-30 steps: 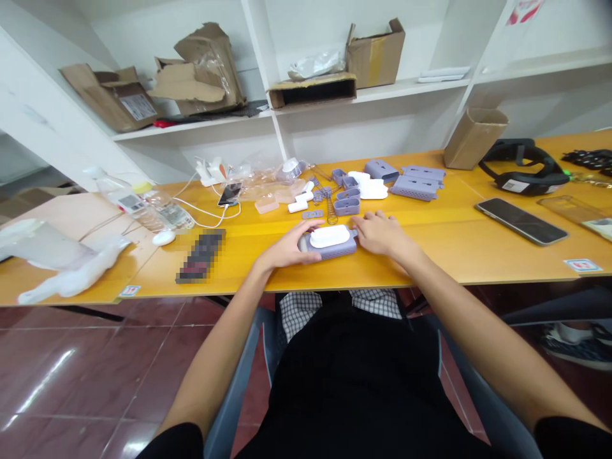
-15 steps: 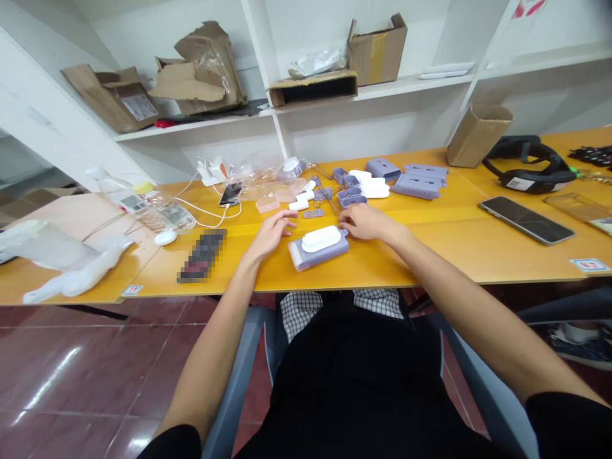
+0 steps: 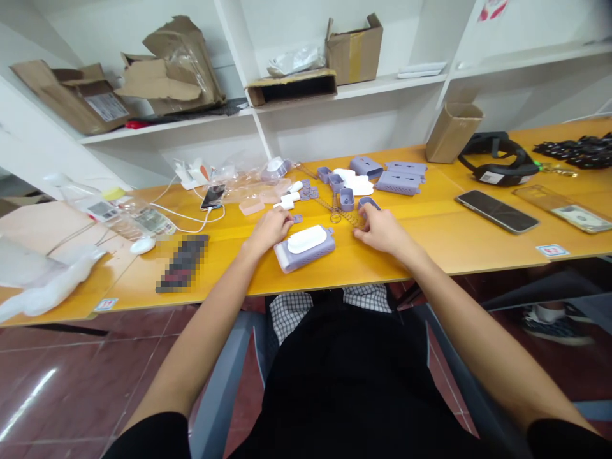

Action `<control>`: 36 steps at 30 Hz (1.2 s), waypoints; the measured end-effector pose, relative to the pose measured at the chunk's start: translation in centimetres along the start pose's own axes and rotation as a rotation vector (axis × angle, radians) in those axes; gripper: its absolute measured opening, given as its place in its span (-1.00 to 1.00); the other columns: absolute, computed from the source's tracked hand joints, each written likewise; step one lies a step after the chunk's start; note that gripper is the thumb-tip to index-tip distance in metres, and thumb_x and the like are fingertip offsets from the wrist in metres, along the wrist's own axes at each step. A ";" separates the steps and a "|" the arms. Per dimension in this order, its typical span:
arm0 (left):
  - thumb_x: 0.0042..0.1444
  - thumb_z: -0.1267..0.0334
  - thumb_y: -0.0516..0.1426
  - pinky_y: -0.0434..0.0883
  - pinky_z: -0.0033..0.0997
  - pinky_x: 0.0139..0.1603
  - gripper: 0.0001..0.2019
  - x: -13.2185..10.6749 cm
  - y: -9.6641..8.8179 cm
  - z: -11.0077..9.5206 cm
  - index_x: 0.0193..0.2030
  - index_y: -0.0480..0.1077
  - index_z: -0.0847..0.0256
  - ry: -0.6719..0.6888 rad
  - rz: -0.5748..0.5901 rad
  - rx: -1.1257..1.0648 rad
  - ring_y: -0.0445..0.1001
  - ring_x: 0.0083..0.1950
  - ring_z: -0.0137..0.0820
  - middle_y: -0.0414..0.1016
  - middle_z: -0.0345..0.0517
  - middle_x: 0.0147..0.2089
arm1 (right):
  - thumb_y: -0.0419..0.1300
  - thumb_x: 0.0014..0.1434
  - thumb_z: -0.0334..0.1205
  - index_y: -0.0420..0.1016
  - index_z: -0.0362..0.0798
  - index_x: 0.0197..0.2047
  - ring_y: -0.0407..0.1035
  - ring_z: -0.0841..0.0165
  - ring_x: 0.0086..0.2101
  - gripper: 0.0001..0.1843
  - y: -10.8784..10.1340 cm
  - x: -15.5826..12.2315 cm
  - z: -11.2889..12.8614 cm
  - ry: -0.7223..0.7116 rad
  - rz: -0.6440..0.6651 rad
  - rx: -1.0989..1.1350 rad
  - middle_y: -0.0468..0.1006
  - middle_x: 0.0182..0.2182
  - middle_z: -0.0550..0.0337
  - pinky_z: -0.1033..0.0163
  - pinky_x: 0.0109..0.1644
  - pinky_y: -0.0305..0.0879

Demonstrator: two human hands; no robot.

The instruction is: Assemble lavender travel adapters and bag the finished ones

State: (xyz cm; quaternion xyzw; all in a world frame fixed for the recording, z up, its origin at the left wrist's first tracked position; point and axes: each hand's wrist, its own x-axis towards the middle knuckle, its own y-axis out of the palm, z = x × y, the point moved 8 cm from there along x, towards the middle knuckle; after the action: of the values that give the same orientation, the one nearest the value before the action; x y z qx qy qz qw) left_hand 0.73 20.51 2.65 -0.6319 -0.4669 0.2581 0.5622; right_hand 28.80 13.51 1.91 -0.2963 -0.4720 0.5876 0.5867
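Note:
A purple perforated case [image 3: 310, 258] lies on the table between my hands, with a white oval cover [image 3: 307, 239] on its top. My left hand [image 3: 271, 231] is at its far left side, fingers bent and closed over the left end of a small flat purple piece [image 3: 298, 218]. My right hand [image 3: 385, 233] is to the right of the case, thumb apart from the fingers. Its index finger reaches a purple cup [image 3: 369, 203], partly covering it. Another purple cup [image 3: 347, 199] stands to the left, beside thin coiled springs [image 3: 335, 215].
Behind lie white parts [image 3: 356, 183], purple panels [image 3: 400, 181] and clear plastic packaging [image 3: 239, 175]. On the right are a phone [image 3: 497, 210] and a black headset [image 3: 502, 169]. Bottles [image 3: 109, 210] and a pixelated dark object [image 3: 184, 262] lie left. Shelves with cardboard boxes [image 3: 356, 54] rise behind.
My left hand has come down onto the flat purple piece and its fingers have closed. My right hand has moved right, and a purple cup now lies farther from the others. The view has shifted.

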 end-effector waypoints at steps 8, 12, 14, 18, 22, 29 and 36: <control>0.30 0.22 0.15 0.46 -0.06 0.19 -0.82 -1.7 -0.9 1.5 -0.08 0.54 0.19 0.026 0.082 -0.068 0.56 0.01 -0.08 0.63 0.10 -0.02 | 0.19 0.35 -0.12 0.65 -0.07 -0.14 0.62 -0.01 -0.12 -0.75 1.2 2.9 1.7 0.046 0.088 0.103 0.71 -0.20 -0.17 -0.03 -0.02 0.54; 0.25 0.24 0.21 0.45 -0.14 0.06 -0.69 -2.0 -1.3 3.2 0.11 0.51 0.23 -0.076 0.051 -0.161 0.56 -0.09 -0.15 0.64 0.05 -0.05 | 0.07 0.47 -0.12 0.61 -0.07 0.03 0.58 0.20 -0.38 -0.67 0.9 3.4 2.1 0.059 0.034 0.429 0.72 -0.30 0.00 0.12 -0.23 0.52; 0.25 0.25 0.21 0.43 -0.16 0.01 -0.77 -2.1 -2.2 4.0 0.01 0.55 0.22 -0.139 0.000 -0.156 0.55 -0.14 -0.15 0.63 0.00 -0.15 | 0.17 0.40 -0.18 0.63 -0.09 0.02 0.60 0.17 -0.29 -0.73 0.5 3.5 2.0 0.047 -0.029 0.323 0.72 -0.31 0.00 0.10 -0.07 0.51; 0.30 0.16 0.22 0.36 -0.25 -0.24 -0.84 -4.2 -6.6 4.1 -0.25 0.52 0.19 -0.275 -0.310 -0.332 0.45 -0.36 -0.27 0.49 -0.15 -0.42 | 0.24 0.35 -0.23 0.71 -0.11 -0.09 0.60 0.14 -0.27 -0.78 0.7 3.3 0.9 0.093 -0.026 0.224 0.71 -0.38 0.01 0.06 0.09 0.43; 0.41 -0.02 0.18 0.29 -0.36 -0.43 -0.70 -8.8 -8.9 -1.0 -0.22 0.50 0.16 -0.169 -0.508 -0.603 0.35 -0.48 -0.40 0.37 -0.25 -0.48 | 0.23 0.36 -0.22 0.72 -0.13 -0.11 0.54 0.23 -0.43 -0.76 1.7 3.1 0.1 0.138 0.056 0.362 0.70 -0.44 0.04 0.14 -0.11 0.46; 0.43 0.26 0.20 0.51 -0.33 -0.11 -0.82 -10.8 -2.2 -13.6 0.02 0.64 0.14 0.405 -0.013 -0.437 0.59 -0.18 -0.35 0.66 -0.08 -0.16 | 0.24 0.38 -0.20 0.71 -0.12 -0.12 0.56 0.21 -0.37 -0.78 2.0 2.8 0.6 0.100 0.090 0.356 0.72 -0.44 0.07 0.17 -0.18 0.39; 0.45 0.27 0.17 0.58 -0.17 0.03 -0.80 -6.0 0.9 -12.2 0.00 0.64 0.21 0.363 -0.037 -0.128 0.64 -0.06 -0.22 0.68 0.02 -0.09 | 0.24 0.36 -0.21 0.72 -0.13 -0.12 0.55 0.20 -0.36 -0.77 1.4 2.5 0.2 0.051 0.057 0.342 0.69 -0.46 0.08 0.13 -0.10 0.39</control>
State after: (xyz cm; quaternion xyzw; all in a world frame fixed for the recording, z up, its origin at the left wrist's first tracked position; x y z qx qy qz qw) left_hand 8.83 9.59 3.52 -0.6938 -0.3849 0.0994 0.6005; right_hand 27.75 16.10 1.23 -0.2199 -0.3415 0.6680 0.6235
